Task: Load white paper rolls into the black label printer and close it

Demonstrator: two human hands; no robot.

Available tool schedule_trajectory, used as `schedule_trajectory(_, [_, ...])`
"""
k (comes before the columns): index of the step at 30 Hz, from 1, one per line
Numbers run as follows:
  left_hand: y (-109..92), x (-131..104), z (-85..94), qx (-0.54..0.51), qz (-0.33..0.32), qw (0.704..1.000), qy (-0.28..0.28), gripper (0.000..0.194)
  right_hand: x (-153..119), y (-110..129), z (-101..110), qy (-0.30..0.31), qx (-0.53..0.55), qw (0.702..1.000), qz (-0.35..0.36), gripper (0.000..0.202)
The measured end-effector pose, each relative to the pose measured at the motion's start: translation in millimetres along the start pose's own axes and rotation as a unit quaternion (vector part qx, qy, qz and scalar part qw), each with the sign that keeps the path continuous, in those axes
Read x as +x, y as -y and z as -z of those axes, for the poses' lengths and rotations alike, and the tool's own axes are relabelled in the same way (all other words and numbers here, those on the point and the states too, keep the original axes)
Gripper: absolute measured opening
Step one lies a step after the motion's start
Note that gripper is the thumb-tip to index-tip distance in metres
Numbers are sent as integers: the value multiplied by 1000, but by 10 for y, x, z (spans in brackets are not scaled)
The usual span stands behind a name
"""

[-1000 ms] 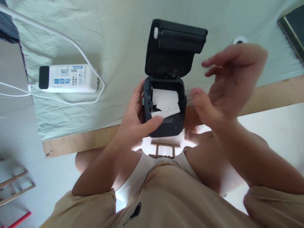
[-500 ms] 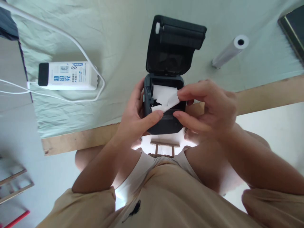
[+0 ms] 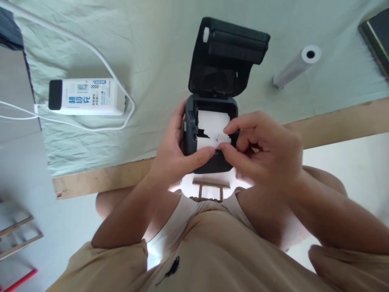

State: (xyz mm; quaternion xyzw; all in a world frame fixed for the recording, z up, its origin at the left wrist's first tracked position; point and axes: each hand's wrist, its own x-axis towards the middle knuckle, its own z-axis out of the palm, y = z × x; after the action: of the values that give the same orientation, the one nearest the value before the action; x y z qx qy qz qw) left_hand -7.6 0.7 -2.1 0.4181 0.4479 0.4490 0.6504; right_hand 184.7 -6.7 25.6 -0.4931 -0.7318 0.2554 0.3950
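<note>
I note the left hand (image 3: 173, 158) clasping the open printer (image 3: 216, 164) at the near edge of the surface (image 3: 154, 81), evidently steadying it; right hand (image 3: 267, 152), thumb and forefinger slightly parted, touches torn paper (image 3: 213, 120) inside, grip unconfirmed.

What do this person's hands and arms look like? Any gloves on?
No gloves: the left hand and right hand are bare, with five-fingered human shapes. No watch or bracelet shows. Loose, plain tan sleeves cover the upper arms, leaving the forearms bare.
</note>
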Motion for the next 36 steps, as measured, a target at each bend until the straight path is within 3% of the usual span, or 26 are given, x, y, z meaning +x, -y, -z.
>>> schedule_trajectory(5, [20, -5, 0, -6, -27, 1000, 13, 79, 60, -123, 6, -16, 23, 1000, -4, 20])
schedule_trajectory(10, [31, -15, 1, -17, -28, 999, 19, 80, 106, -181, 39, 17, 15, 999, 31, 22])
schedule_trajectory(17, [5, -10, -35, -6, 4, 1000, -14, 76, 53, -173, 29, 34, -7, 998, 45, 17])
schedule_trajectory(21, [15, -18, -23, 8, 5, 1000, -23, 79, 59, -302, -9, -65, 50, 996, 30, 16])
schedule_trajectory(24, [27, -24, -3, 7, -12, 1000, -12, 79, 113, -432, -23, -119, 59, 990, 46, 33])
schedule_trajectory(27, [26, -22, -3, 11, -13, 1000, -6, 81, 165, -500, -19, -63, 73, 994, 45, 54])
schedule_trajectory(29, [18, -19, -16, 12, -5, 1000, -11, 83, 182, -514, -20, -47, 101, 993, 36, 51])
schedule_trajectory(33, [1, -17, -42, 10, 13, 1000, -21, 82, 181, -539, -40, -104, 146, 984, 20, 34])
schedule_trajectory(36, [-18, -21, -41, 6, 12, 1000, -20, 83, 178, -535, -37, -48, 146, 988, 10, 33])
